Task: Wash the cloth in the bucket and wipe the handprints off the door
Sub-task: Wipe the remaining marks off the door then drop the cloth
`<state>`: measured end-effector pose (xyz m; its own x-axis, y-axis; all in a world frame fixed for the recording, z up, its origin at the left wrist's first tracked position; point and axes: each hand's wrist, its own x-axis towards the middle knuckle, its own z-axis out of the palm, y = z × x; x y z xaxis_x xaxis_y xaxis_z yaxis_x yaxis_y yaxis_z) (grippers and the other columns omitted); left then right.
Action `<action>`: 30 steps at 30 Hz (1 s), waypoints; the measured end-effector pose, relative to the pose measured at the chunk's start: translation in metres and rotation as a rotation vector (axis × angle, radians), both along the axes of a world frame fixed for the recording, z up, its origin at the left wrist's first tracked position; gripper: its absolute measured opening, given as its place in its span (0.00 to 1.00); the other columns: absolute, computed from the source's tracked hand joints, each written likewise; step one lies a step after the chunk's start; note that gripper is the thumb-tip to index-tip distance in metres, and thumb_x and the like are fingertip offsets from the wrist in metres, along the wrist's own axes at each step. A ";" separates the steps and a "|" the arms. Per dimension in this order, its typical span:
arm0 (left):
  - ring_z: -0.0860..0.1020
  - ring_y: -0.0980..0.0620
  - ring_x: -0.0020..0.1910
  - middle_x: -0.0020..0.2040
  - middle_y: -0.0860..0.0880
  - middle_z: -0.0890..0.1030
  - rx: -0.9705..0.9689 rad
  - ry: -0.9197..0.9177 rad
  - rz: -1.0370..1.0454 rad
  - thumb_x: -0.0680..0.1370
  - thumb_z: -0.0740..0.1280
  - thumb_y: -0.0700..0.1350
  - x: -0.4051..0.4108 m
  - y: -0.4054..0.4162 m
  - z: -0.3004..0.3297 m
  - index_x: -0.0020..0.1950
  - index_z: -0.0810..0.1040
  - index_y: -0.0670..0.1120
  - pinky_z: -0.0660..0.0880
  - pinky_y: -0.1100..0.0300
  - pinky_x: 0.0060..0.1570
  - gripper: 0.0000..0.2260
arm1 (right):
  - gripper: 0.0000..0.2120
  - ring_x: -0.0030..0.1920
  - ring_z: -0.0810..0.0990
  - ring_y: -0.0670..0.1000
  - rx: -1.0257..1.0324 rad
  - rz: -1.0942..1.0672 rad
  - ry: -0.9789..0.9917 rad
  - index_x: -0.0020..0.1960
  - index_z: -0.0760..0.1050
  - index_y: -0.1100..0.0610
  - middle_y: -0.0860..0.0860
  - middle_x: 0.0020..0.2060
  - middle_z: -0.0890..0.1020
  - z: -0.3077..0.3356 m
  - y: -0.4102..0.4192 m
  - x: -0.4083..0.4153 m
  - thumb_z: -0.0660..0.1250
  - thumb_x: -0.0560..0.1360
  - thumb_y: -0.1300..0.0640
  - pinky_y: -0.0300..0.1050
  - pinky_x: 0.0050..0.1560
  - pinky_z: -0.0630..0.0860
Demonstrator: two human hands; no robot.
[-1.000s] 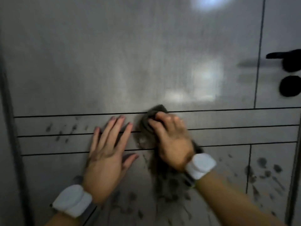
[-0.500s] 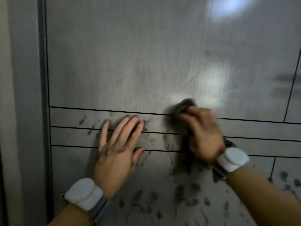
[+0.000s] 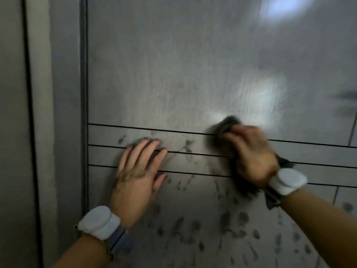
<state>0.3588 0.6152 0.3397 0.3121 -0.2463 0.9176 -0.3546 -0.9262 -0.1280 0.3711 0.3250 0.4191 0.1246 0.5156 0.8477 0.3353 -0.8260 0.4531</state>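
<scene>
Smudges everywhere on the grey, grooved metal-look door point(image 3: 173, 74), and the right hand point(image 3: 253, 153), right of centre in the frame, is closing its fingers around the dark, wadded wet cloth point(image 3: 229, 122) and pressing it to the panel just above the top groove. The left hand point(image 3: 135, 176) is lying flat and open at centre-left, holding nothing, palm on the door. That is the risk: its soiled fingers look likely to leave fresh marks. The cloth looks very dark, so it may be smearing grime rather than lifting it. Black handprints point(image 3: 233, 223) are crowding the lower part of the frame, untouched. Bucket out of view.
</scene>
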 end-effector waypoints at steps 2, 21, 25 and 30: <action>0.62 0.45 0.75 0.74 0.48 0.66 -0.072 0.039 0.064 0.74 0.71 0.53 0.000 0.013 -0.004 0.73 0.70 0.50 0.59 0.39 0.71 0.28 | 0.25 0.58 0.70 0.67 0.487 0.009 -0.057 0.62 0.72 0.66 0.68 0.59 0.73 -0.006 0.008 0.001 0.57 0.66 0.61 0.59 0.63 0.68; 0.56 0.50 0.77 0.77 0.51 0.62 -0.342 0.081 -0.093 0.74 0.68 0.53 0.017 0.059 -0.053 0.74 0.67 0.53 0.60 0.40 0.72 0.28 | 0.23 0.60 0.72 0.63 0.300 0.042 -0.022 0.62 0.77 0.61 0.63 0.59 0.78 -0.032 0.197 0.016 0.62 0.67 0.65 0.60 0.56 0.76; 0.56 0.50 0.78 0.77 0.52 0.62 -0.302 0.046 -0.088 0.75 0.67 0.54 0.018 0.066 -0.055 0.74 0.66 0.53 0.58 0.43 0.74 0.28 | 0.22 0.58 0.67 0.60 -0.107 0.140 0.141 0.63 0.76 0.61 0.62 0.60 0.77 -0.022 0.193 0.011 0.68 0.68 0.62 0.56 0.54 0.76; 0.59 0.48 0.77 0.75 0.49 0.66 -0.282 0.072 -0.087 0.73 0.74 0.48 0.009 0.068 -0.054 0.73 0.69 0.50 0.61 0.43 0.73 0.30 | 0.30 0.59 0.70 0.67 0.306 0.110 0.055 0.65 0.73 0.62 0.64 0.63 0.73 0.038 0.186 0.018 0.61 0.63 0.67 0.60 0.61 0.69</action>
